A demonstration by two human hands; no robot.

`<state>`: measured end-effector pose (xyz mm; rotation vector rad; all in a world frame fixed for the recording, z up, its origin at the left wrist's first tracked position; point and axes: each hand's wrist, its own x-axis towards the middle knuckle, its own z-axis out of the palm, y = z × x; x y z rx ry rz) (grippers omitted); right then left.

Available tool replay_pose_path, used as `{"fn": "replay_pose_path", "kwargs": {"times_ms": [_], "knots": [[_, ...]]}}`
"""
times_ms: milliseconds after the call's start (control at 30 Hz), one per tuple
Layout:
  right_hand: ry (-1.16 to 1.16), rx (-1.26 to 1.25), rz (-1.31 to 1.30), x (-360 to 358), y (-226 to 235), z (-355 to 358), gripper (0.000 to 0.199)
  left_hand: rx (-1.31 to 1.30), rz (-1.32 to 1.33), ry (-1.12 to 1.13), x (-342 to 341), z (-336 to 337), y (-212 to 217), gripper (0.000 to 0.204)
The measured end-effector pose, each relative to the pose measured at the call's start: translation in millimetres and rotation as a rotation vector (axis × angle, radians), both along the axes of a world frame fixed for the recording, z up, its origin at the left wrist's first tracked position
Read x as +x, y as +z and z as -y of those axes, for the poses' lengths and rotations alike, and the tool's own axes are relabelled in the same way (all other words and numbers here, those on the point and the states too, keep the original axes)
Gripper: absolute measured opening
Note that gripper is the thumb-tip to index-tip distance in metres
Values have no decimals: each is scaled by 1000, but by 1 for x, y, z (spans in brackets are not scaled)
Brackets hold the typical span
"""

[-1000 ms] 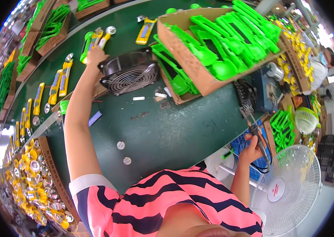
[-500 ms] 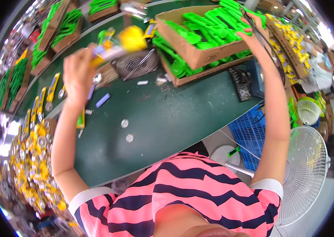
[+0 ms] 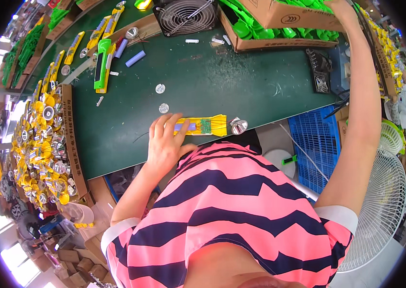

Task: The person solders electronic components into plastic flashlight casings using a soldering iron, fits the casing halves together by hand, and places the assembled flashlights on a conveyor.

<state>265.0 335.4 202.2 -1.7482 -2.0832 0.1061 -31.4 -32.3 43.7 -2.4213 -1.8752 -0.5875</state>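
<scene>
Yellow plastic makes up the torch half (image 3: 202, 126) that lies on the green table (image 3: 241, 91), close to the near edge and right in front of the person. It lies flat with its open side up. A small green board and thin wires show inside it. Its long side runs left to right, along the table edge. A shiny silver cup (image 3: 238, 126) sits at its right end, so the front of the torch points to the right.

The left hand (image 3: 164, 144) rests on the left end of the torch half. The fingers (image 3: 167, 126) are spread out flat, with the tips pressing down on it. The hand is not wrapped around it.

The right hand (image 3: 341, 6) is far away, reaching up to the big box (image 3: 280, 19) of green parts at the back of the table. Only a bit of the hand shows at the top edge, so I cannot tell if it is open or closed.

Two small round discs (image 3: 161, 98) lie just behind the torch half. A green and yellow torch (image 3: 102, 65) lies further back on the left, and a black fan (image 3: 186, 17) stands at the back. A box of yellow parts (image 3: 49, 149) sits to the left.
</scene>
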Motion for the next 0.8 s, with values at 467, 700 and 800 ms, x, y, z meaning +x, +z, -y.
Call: {"fn": "replay_pose_path", "kwargs": {"times_ms": [467,700,800], "knots": [[63,81,-66,50,-20,-3,45,-148,587,-4,46,-54,-26,15],[117,78,-49,41,-24,-3,46,1,1401,189,47,-52,-25,20],[143,93,-43,37,-19,-1,46,48,1341,189,44,-50,-26,21]]}}
